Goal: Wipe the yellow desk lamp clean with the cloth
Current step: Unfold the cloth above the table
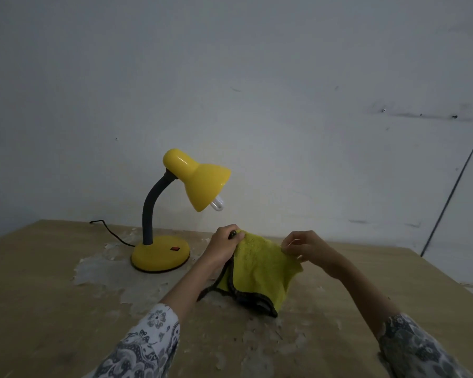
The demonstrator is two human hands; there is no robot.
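Note:
The yellow desk lamp (200, 177) stands upright on the table, left of centre, with a dark flexible neck, a round yellow base with a red switch, and a white bulb showing under the shade. A yellow cloth (260, 268) with a dark trim hangs spread between both hands, its lower edge on the table. My left hand (224, 245) grips the cloth's upper left corner, just right of the lamp base. The upper right edge is pinched by my right hand (305, 245).
The wooden table (52, 282) has patches of peeled, whitish residue around the lamp base and the cloth. A black cord (112, 233) runs from the base to the back left edge. A pale wall rises close behind the table.

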